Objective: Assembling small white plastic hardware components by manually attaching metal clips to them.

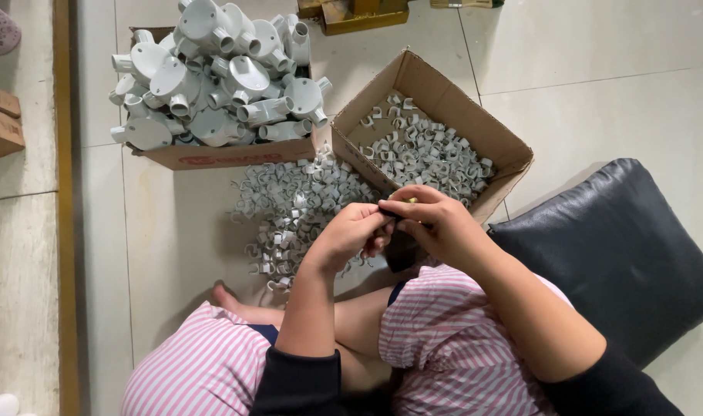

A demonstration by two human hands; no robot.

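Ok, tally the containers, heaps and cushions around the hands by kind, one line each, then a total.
Open brown cardboard boxes: 2, one heaped with grey plastic round junction fittings, one holding small grey plastic clips
Loose heap of small grey plastic clips on the tiled floor: 1
Black leather-look cushion: 1
Total: 4

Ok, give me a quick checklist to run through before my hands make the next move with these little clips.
1. Left hand and right hand meet over the lap: ok.
2. Piece pinched between them: cannot tell, mostly hidden.
3. Loose pile of grey clips on the floor beside the hands: ok.
4. Open carton of clips upright, flaps open: ok.
5. Box of white junction fittings heaped above its rim: not ok.
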